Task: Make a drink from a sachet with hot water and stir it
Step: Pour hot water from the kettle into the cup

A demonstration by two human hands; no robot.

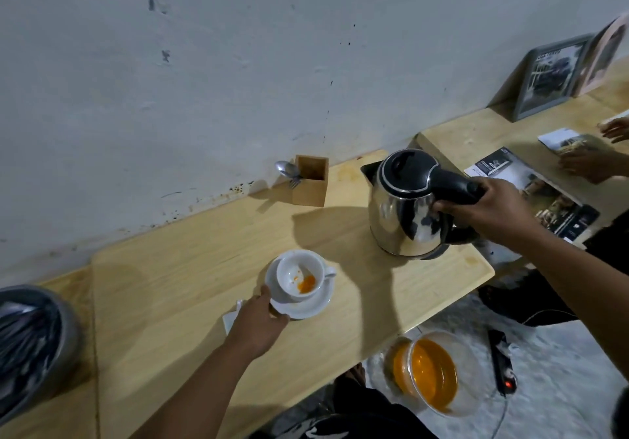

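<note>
Item one, my right hand (490, 207): fingers wrapped fully around the black handle of the polished steel electric kettle (408, 207), which stands upright on the pale wooden tabletop (204, 268). Item two, my left hand (260, 319): loosely curled, thumb and fingertips pinching the near rim of the round white saucer (316, 305). On it sits the white ceramic cup (299, 276), orange powder at its bottom.
</note>
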